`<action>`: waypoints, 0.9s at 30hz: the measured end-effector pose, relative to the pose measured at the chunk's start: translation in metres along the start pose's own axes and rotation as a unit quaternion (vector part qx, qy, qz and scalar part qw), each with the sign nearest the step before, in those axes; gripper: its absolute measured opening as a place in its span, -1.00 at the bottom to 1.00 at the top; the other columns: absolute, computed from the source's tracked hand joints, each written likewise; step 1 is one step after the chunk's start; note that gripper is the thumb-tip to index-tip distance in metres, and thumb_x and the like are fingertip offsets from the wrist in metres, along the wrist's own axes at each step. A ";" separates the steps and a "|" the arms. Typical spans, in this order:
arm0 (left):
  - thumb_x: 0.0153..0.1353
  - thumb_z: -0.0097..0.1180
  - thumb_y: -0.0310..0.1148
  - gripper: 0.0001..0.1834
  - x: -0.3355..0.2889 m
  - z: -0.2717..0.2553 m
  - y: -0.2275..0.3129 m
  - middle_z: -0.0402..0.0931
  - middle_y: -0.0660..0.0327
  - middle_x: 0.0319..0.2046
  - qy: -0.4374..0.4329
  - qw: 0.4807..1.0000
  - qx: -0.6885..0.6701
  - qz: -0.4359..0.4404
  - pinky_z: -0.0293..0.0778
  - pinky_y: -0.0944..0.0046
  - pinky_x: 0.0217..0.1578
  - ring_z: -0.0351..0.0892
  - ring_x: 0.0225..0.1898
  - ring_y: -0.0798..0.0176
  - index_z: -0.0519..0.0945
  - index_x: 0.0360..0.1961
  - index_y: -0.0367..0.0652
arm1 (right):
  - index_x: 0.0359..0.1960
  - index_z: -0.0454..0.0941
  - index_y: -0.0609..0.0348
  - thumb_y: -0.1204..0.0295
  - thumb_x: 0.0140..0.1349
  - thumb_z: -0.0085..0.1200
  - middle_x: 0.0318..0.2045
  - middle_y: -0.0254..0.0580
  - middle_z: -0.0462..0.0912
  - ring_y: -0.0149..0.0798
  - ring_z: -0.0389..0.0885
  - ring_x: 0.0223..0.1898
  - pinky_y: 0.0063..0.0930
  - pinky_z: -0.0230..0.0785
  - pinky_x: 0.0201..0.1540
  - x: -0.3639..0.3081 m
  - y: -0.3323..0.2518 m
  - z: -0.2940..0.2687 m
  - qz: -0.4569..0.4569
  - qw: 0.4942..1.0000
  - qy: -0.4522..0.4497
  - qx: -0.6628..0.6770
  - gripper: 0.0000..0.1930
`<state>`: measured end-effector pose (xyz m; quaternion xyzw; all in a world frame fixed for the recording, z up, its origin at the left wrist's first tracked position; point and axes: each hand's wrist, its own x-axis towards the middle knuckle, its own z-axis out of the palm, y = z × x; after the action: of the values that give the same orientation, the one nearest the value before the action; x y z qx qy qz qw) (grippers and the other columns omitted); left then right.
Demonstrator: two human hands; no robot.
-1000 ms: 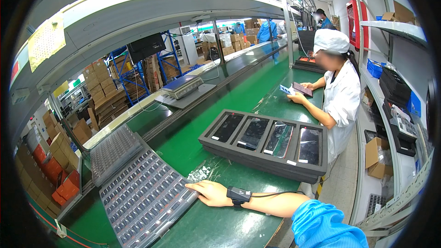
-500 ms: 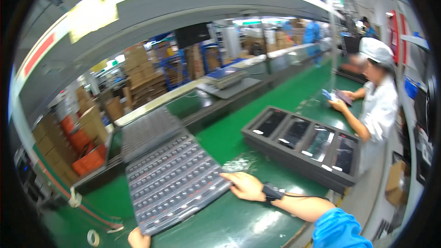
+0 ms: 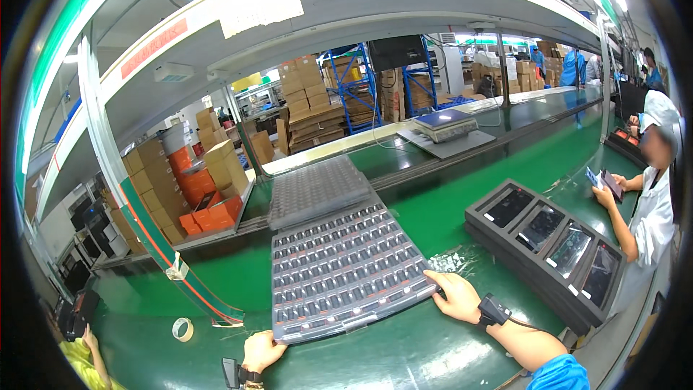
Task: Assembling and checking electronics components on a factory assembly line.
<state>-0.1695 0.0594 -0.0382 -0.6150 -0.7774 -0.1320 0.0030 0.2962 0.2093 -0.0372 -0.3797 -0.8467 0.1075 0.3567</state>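
A clear plastic tray (image 3: pixel 348 271) with many small dark parts in rows lies on the green bench, in front of me. My left hand (image 3: pixel 263 351) grips its near left corner, fingers closed round the edge and partly hidden. At the near right corner my right hand (image 3: pixel 456 297) is closed on the rim, thumb below and fingers against the tray. Beyond the tray, touching or overlapping its far edge, is a second grey plastic tray (image 3: pixel 317 186). Each of my wrists wears a black band.
To the right stands a black foam tray (image 3: pixel 538 263) of dark-screened devices. A roll of tape (image 3: pixel 182 329) lies left, near a taped post (image 3: pixel 173 267). A scale (image 3: pixel 445 126) sits beyond the belt. One co-worker (image 3: pixel 653 180) handles a device at right; another's hand (image 3: pixel 89 338) shows far left.
The view has swung left, so the bench and trays appear farther right. More of my left hand and wrist shows. Both hands still hold the near tray.
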 end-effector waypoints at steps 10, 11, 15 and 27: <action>0.28 0.19 -0.20 -0.71 -0.057 -0.150 0.176 0.64 -0.04 -0.24 -0.098 0.943 -0.121 0.295 0.53 0.03 -0.15 0.62 -0.18 -0.15 0.66 -0.15 -0.20 | 0.29 0.36 0.20 0.51 0.17 0.10 -0.05 0.09 0.63 0.08 0.60 -0.02 -0.14 0.45 0.12 -0.001 0.006 0.004 -0.020 1.000 0.017 0.011 -0.42; 0.25 0.23 -0.23 -0.70 -0.065 -0.166 0.203 0.64 0.01 -0.22 -0.087 0.911 -0.144 0.376 0.53 0.04 -0.16 0.64 -0.20 -0.09 0.64 -0.10 -0.19 | 0.29 0.36 0.20 0.51 0.17 0.10 -0.06 0.10 0.64 0.09 0.60 -0.02 -0.14 0.45 0.10 -0.001 0.005 0.001 -0.018 1.000 0.018 0.013 -0.42; 0.42 0.08 -0.17 -0.59 -0.096 -0.193 0.272 0.62 -0.06 -0.10 -0.110 0.644 -0.489 0.578 0.57 0.02 -0.04 0.64 -0.06 -0.11 0.58 0.09 -0.28 | 0.27 0.37 0.22 0.53 0.16 0.08 -0.10 0.12 0.64 0.12 0.61 -0.06 -0.12 0.46 0.08 -0.005 0.006 -0.001 -0.026 0.999 0.029 0.020 -0.43; 0.47 0.01 -0.20 -0.62 -0.147 -0.129 0.354 0.60 -0.15 -0.11 -0.121 0.314 -0.865 0.371 0.61 -0.03 -0.06 0.64 -0.08 -0.15 0.60 -0.01 -0.36 | 0.35 0.31 0.16 0.54 0.19 0.08 -0.11 0.12 0.61 0.12 0.58 -0.09 -0.11 0.45 0.04 -0.001 0.010 0.015 -0.017 1.000 0.019 0.016 -0.38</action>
<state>0.1851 -0.0344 0.1329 -0.5003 0.0984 -0.6383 -0.5767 0.2923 0.2165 -0.0533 -0.3613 -0.8442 0.1079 0.3811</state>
